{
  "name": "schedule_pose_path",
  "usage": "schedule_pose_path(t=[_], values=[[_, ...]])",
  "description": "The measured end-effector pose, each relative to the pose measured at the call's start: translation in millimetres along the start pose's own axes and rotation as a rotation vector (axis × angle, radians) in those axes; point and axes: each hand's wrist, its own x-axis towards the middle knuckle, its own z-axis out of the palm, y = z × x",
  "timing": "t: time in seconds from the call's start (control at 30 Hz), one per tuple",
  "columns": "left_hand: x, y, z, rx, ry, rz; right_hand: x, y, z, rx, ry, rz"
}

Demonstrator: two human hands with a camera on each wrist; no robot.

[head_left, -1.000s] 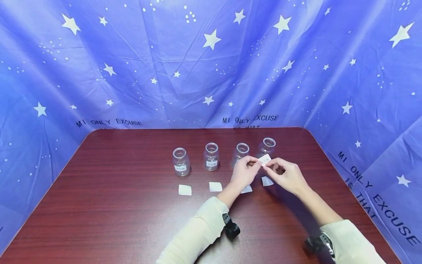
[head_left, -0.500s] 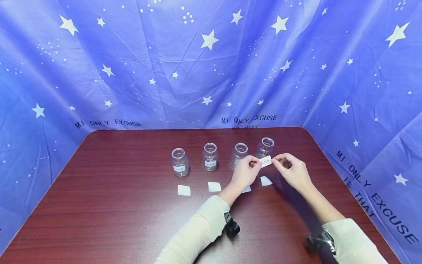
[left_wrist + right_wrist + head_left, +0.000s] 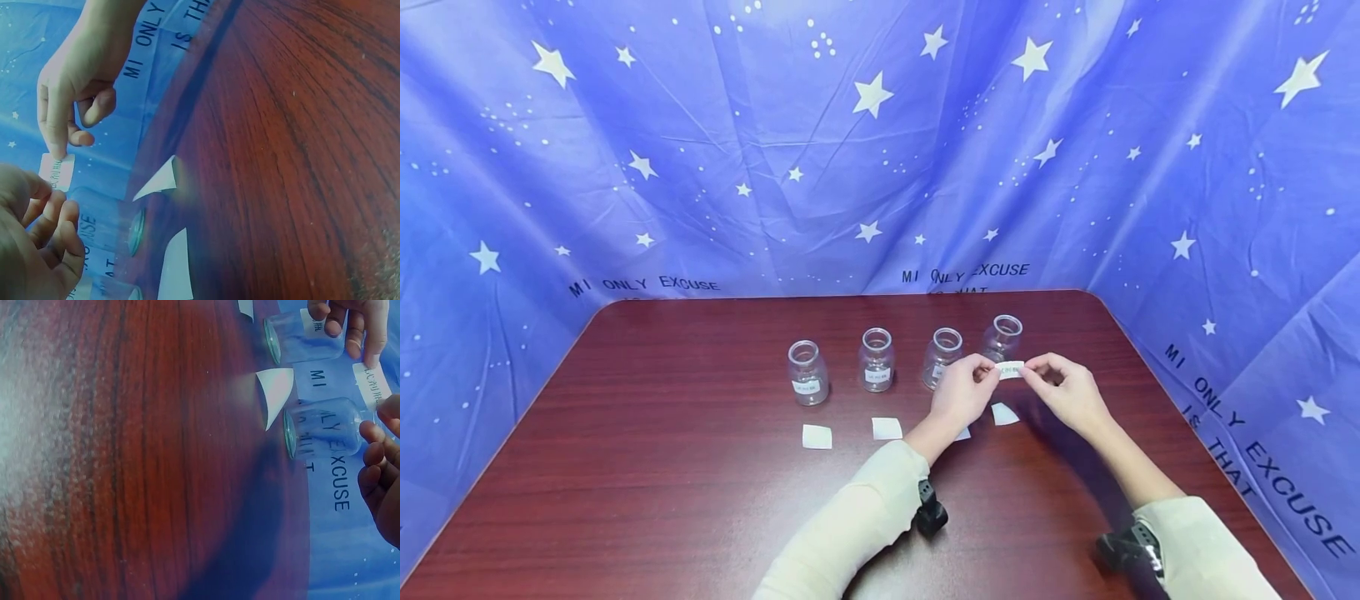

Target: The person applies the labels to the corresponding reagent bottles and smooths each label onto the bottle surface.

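Note:
A small white printed label point(image 3: 1010, 369) is stretched between both hands, in front of the rightmost glass jar point(image 3: 1004, 335). My left hand point(image 3: 962, 390) pinches its left end between thumb and finger. At the other end, the right hand point(image 3: 1066, 392) pinches it the same way. In the right wrist view the label point(image 3: 371, 384) shows dark characters and hangs near the unlabelled jar point(image 3: 325, 428). Another jar point(image 3: 946, 343), partly hidden by the left hand, bears a label.
Further left stand two labelled glass jars, the middle one point(image 3: 876, 360) and the leftmost one point(image 3: 807, 372). White paper pieces lie before the jars, including a curled one point(image 3: 1004, 414). The wooden table point(image 3: 647, 467) meets a blue star-patterned curtain point(image 3: 737, 150).
The right hand has shifted slightly right, from the label's lower edge to its right end. The label has turned from tilted to nearly level, and its print faces the head camera.

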Motion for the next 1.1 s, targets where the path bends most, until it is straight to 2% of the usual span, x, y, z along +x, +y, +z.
schedule_pose_path(t=[0.13, 0.33, 0.5, 0.7, 0.9, 1.1], values=[[0.2, 0.9, 3.2, 0.031, 0.036, -0.012, -2, 1, -1, 0.029, -0.019, 0.007], [-1.3, 6.0, 5.0, 0.139, 0.103, 0.040, -5, 2, -2, 0.101, -0.015, 0.008], [-1.3, 9.3, 4.6, 0.173, 0.117, 0.052, -6, -5, -5, 0.131, -0.003, 0.008], [3.2, 10.1, 9.6, 0.174, 0.131, 0.044, -4, -24, -9, 0.106, 0.028, -0.004], [11.4, 8.5, 17.0, 0.160, 0.136, 0.008, 2, 11, 1, 0.072, 0.043, 0.021], [14.8, 6.7, 20.3, 0.120, 0.111, -0.033, 3, -6, 3, 0.115, 0.023, 0.042]])
